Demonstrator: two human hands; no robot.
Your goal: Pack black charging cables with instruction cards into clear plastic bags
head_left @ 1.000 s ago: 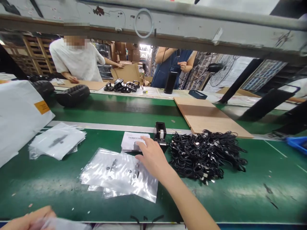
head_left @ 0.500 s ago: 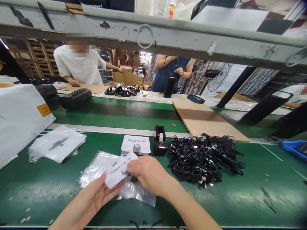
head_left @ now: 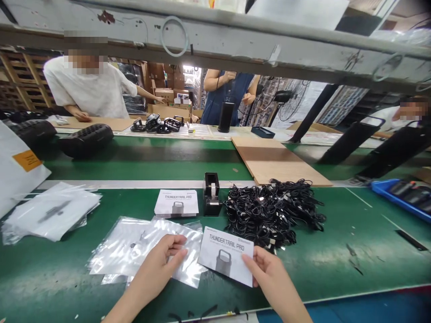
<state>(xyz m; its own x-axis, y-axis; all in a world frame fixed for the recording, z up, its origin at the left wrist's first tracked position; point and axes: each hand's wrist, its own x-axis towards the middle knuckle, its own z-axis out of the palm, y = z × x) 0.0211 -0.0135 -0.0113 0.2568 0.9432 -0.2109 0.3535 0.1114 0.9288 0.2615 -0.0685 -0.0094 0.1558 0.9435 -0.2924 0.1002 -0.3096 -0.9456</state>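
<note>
My right hand (head_left: 269,271) pinches the right edge of a white printed instruction booklet (head_left: 225,262), thumb on its front and fingers behind. Its cover reads "THUNDER TRAIL PRO" above a picture of a handled device. My left hand (head_left: 164,260) is over clear plastic bags (head_left: 117,246), its fingers loosely curled and the thumb apart from them; nothing shows between them. Just behind the bags lies a stack of matching booklets (head_left: 177,202). A black tape dispenser (head_left: 212,197) stands beside that stack. Coiled black cables (head_left: 269,211) are heaped to the right.
More plastic bags (head_left: 54,211) lie at left, near a large white sack (head_left: 20,175). A wooden board (head_left: 276,159) spans the back strip. A blue tray (head_left: 400,197) sits at far right. People stand across the bench, beneath an overhead beam (head_left: 229,40).
The booklet has moved right, from between both hands into my right hand alone. My left hand has let go of it and is over the bags. The camera view has shifted right.
</note>
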